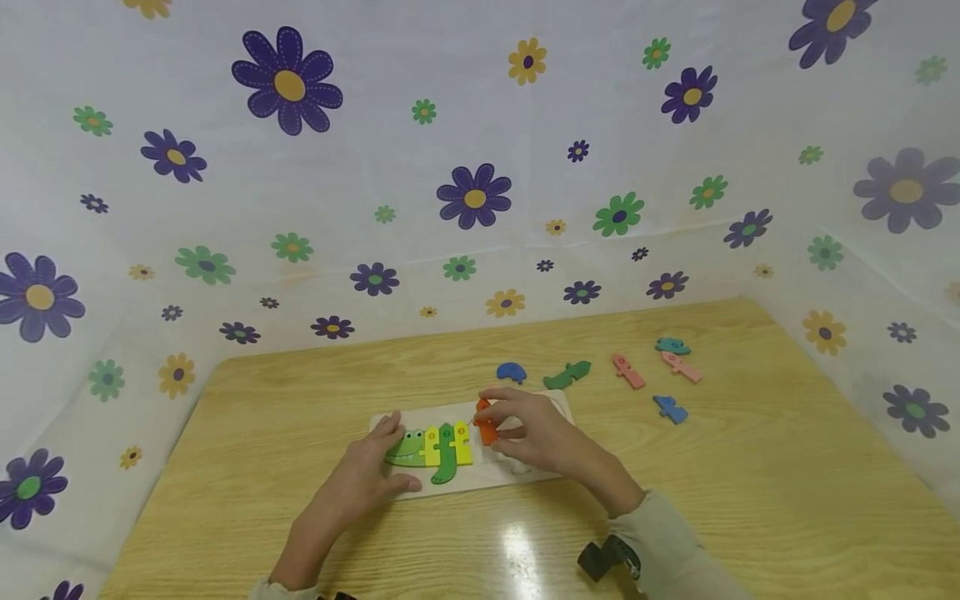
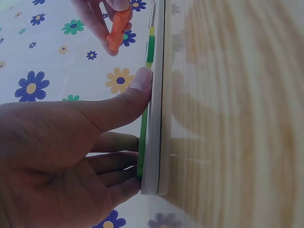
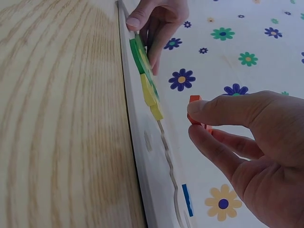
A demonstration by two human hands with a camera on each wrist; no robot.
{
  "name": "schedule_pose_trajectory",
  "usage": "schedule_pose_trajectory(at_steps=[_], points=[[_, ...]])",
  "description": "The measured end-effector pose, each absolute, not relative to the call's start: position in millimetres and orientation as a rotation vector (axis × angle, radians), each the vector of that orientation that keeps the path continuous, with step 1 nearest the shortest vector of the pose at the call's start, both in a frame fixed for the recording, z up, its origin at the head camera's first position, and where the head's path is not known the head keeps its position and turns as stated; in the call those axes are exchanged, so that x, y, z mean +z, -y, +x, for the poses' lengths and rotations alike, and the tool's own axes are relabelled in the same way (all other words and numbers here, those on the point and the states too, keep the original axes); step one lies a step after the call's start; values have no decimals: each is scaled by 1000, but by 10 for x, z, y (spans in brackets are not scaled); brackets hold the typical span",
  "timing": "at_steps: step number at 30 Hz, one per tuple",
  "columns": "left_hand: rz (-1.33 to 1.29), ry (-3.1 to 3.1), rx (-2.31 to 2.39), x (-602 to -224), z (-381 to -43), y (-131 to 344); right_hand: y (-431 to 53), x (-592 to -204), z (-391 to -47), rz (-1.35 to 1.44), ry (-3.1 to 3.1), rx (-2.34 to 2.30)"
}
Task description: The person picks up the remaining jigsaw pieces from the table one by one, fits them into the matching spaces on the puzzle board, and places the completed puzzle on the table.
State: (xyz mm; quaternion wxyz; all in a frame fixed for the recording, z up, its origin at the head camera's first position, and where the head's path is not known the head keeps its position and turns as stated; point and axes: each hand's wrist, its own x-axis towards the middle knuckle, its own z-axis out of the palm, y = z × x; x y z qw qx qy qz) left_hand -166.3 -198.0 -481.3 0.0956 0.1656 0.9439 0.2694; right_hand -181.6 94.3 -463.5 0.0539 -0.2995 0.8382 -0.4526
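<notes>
A white wooden puzzle board (image 1: 487, 477) lies on the table. A light-green crocodile head (image 1: 408, 450), yellow pieces (image 1: 462, 446) and a dark-green leg piece (image 1: 446, 457) sit joined in its left part. My left hand (image 1: 367, 467) rests over the board's left end, fingers at the crocodile head and thumb by the near edge; the left wrist view shows this hand (image 2: 71, 142) touching the top side. My right hand (image 1: 536, 429) pinches an orange puzzle piece (image 1: 487, 423) between thumb and fingers. That orange piece (image 3: 194, 111) is held above the board's bare recess in the right wrist view.
Beyond the board lie a dark-blue piece (image 1: 512, 372) and a green piece (image 1: 568, 375). To the right are two pink pieces (image 1: 628, 372), a teal piece (image 1: 672, 346) and a blue piece (image 1: 671, 409). A flower-patterned white sheet (image 1: 405, 192) surrounds the wooden table (image 1: 300, 400).
</notes>
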Motion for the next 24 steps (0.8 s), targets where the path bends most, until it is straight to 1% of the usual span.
schedule_pose_trajectory(at_steps=[14, 24], points=[[469, -2797, 794, -4785, -1662, 1973, -889, -4670, -1820, -892, -2547, -1322], [469, -2791, 806, -4821, -1677, 1979, -854, -4768, -1835, -904, -2548, -1287]])
